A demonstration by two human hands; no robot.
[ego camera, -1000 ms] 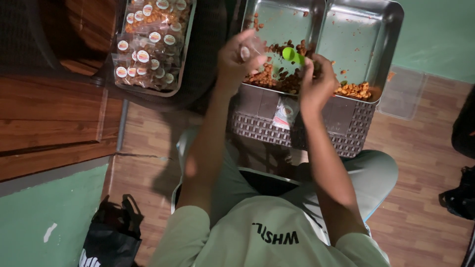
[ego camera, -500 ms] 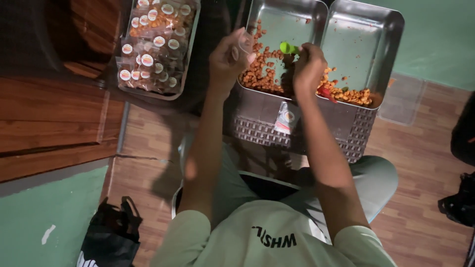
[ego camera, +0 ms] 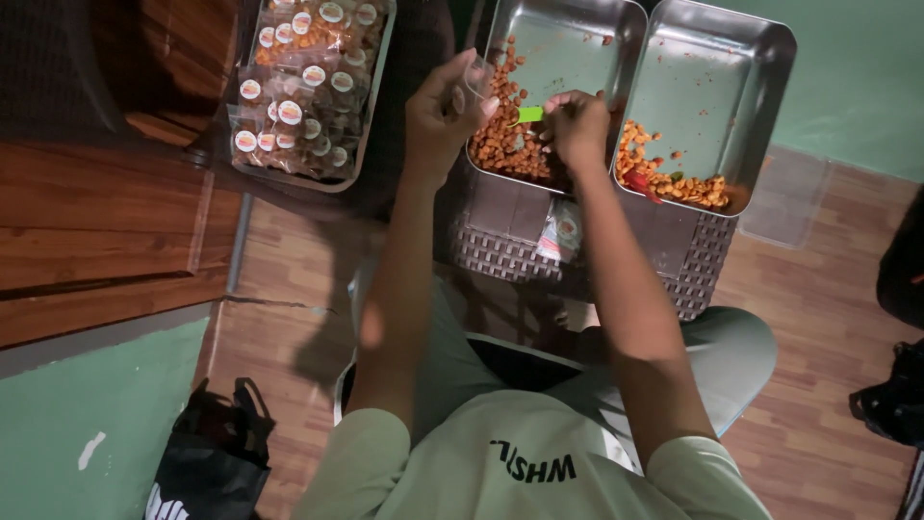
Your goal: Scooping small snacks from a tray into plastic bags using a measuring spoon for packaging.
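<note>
My right hand [ego camera: 577,125] has dropped from above the nuts into the near end of the left steel tray [ego camera: 563,29], and the green scoop [ego camera: 529,115] it grips now sits low among the nuts [ego camera: 505,144], where earlier it was raised. My left hand [ego camera: 445,111] with the small clear bag [ego camera: 478,72] has lifted slightly toward the tray's left rim.

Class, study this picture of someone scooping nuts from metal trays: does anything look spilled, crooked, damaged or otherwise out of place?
Nothing looks spilled or damaged. The nuts stay inside the two metal trays, heaped at the near ends. The right hand holds a green scoop over them, and the left hand holds a small clear bag. One small packet lies on the basket beneath.
</note>
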